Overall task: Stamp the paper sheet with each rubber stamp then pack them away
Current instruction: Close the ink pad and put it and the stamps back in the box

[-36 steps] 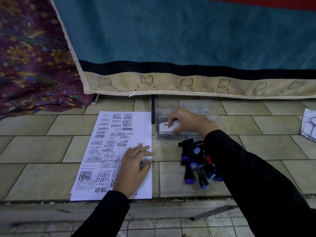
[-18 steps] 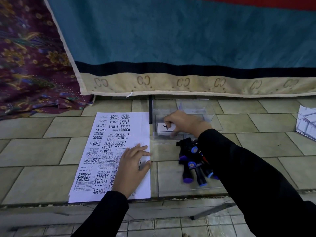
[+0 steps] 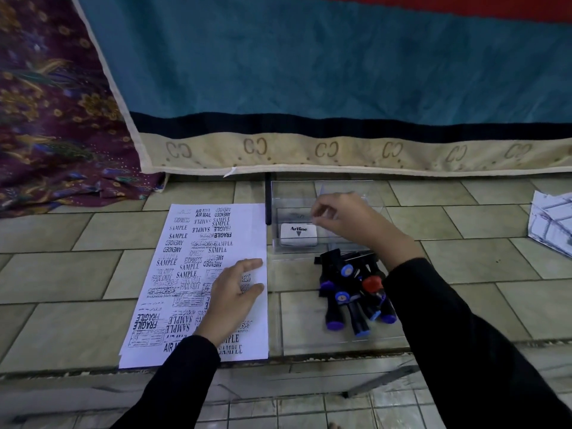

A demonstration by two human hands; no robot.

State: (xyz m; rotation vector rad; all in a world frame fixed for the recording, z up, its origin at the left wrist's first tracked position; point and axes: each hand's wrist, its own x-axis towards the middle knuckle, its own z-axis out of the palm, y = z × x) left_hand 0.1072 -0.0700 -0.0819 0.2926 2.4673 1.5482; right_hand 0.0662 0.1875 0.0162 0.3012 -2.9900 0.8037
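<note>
A white paper sheet (image 3: 185, 243) covered with black stamp prints lies on the tiled floor. My left hand (image 3: 232, 292) rests flat on its right side with the fingers straight. To the right stands a clear plastic box (image 3: 291, 193) with a white Artline ink pad (image 3: 298, 235) lying inside it. My right hand (image 3: 346, 218) hovers just above the box, right of the pad, with its fingers loosely curled and nothing in them. Several black rubber stamps (image 3: 346, 289) with blue, purple and red caps lie in a heap on a clear flat lid (image 3: 309, 335) in front of the box.
A thin black stick (image 3: 267, 199) stands at the box's left wall. A teal blanket with a beige border (image 3: 340, 150) hangs right behind the box. Patterned purple cloth (image 3: 55, 134) lies at the far left. Folded papers (image 3: 551, 224) lie at the right edge.
My right hand has let go of the ink pad, which now lies in the box, and has lifted up and to the right. My left hand has stayed on the paper.
</note>
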